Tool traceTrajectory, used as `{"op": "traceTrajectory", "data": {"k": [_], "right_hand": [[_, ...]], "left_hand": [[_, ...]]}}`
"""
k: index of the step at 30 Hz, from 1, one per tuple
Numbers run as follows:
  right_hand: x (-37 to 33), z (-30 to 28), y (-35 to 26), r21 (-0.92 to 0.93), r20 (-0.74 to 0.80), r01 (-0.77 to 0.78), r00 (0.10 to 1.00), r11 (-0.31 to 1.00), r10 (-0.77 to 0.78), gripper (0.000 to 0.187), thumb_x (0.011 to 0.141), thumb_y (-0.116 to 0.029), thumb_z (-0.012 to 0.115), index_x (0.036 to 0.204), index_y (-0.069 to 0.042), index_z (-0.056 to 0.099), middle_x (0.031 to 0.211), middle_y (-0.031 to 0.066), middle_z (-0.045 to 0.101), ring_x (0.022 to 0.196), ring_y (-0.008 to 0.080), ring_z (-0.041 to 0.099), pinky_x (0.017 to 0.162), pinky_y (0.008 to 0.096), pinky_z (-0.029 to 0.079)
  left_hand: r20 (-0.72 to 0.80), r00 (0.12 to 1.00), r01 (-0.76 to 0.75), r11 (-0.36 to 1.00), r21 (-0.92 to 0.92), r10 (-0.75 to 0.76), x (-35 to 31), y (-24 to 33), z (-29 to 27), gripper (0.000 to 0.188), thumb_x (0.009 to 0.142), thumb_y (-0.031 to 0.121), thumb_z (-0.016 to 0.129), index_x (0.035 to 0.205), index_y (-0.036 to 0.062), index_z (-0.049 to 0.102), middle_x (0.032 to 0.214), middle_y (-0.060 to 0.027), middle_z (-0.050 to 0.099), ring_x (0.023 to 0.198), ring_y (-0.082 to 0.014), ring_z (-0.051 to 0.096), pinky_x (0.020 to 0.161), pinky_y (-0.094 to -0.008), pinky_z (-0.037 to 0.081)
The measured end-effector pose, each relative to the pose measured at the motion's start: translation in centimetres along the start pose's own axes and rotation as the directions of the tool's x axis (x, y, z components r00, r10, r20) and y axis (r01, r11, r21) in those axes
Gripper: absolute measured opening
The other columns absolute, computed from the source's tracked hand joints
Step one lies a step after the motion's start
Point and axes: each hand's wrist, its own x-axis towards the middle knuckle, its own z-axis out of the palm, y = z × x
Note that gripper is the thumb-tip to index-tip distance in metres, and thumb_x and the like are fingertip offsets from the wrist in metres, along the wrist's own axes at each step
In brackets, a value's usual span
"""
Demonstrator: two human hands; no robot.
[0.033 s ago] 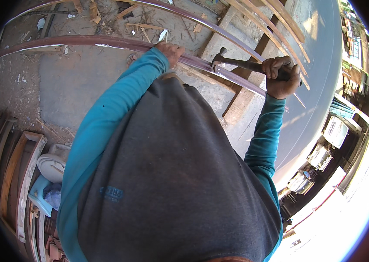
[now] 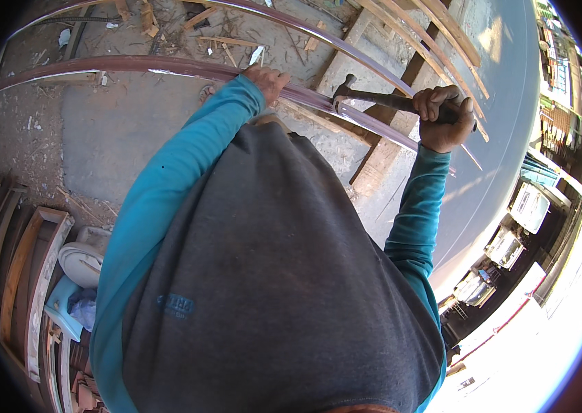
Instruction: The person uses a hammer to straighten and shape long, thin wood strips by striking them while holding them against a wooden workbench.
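Note:
A long reddish-brown strip (image 2: 188, 67) with a pale lower edge runs across in front of me, sloping down to the right. My left hand (image 2: 268, 82) lies over it near the middle, its fingers curled round the far edge. Out to the right, my right hand (image 2: 446, 118) is wrapped round the dark handle of a hammer (image 2: 380, 101). The hammer's head rests against the strip, or just over it, to the right of my left hand; whether they touch I cannot tell. Farther off, a second similar strip (image 2: 305, 31) runs roughly alongside.
Several wooden battens (image 2: 435, 34) lie at the far right over a thick timber (image 2: 377, 165). Wood scraps (image 2: 229, 41) litter the floor. At the lower left stand a wooden frame (image 2: 64, 227), a white round lid (image 2: 79, 265) and a light blue plastic piece (image 2: 62, 310).

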Motion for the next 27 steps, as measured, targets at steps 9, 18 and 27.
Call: {"op": "traceTrajectory", "data": {"k": [9, 18, 27], "right_hand": [[1.9, -7.3, 1.9, 0.266, -0.271, -0.062, 0.953, 0.962, 0.136, 0.058, 0.095, -0.052, 0.038, 0.07, -0.004, 0.057, 0.05, 0.0024, 0.032, 0.05, 0.019, 0.036, 0.06, 0.0375, 0.036], [3.1, 6.8, 0.3, -0.424, -0.25, -0.021, 0.964, 0.905, -0.095, 0.054, 0.095, -0.047, 0.06, 0.07, 0.001, 0.061, 0.054, 0.0049, 0.053, 0.047, 0.0143, 0.05, 0.045, 0.0286, 0.037], [-0.1, -14.1, -0.8, 0.064, -0.836, 0.017, 0.547, 0.998, 0.044, 0.05, 0.101, -0.045, 0.047, 0.071, -0.005, 0.045, 0.058, 0.0013, 0.033, 0.047, 0.0153, 0.034, 0.047, 0.0318, 0.037]], "left_hand": [[0.127, 0.988, 0.074, 0.991, 0.112, -0.088, 0.6, 0.0, 0.2, 0.023, 0.085, 0.013, 0.053, 0.105, 0.0135, 0.063, 0.089, -0.0126, 0.07, 0.084, -0.0325, 0.069, 0.075, -0.0459, 0.054], [0.052, 0.998, 0.029, 0.996, 0.078, -0.033, 0.4, 0.3, -0.9, 0.015, 0.083, 0.009, 0.051, 0.094, 0.0104, 0.06, 0.087, -0.0122, 0.069, 0.083, -0.0336, 0.068, 0.072, -0.0464, 0.053], [-0.117, 0.993, -0.015, 0.988, 0.151, 0.033, -0.3, 0.9, 0.0, 0.011, 0.085, 0.012, 0.052, 0.092, 0.0125, 0.06, 0.082, -0.0066, 0.065, 0.08, -0.0264, 0.066, 0.074, -0.0405, 0.052]]}}
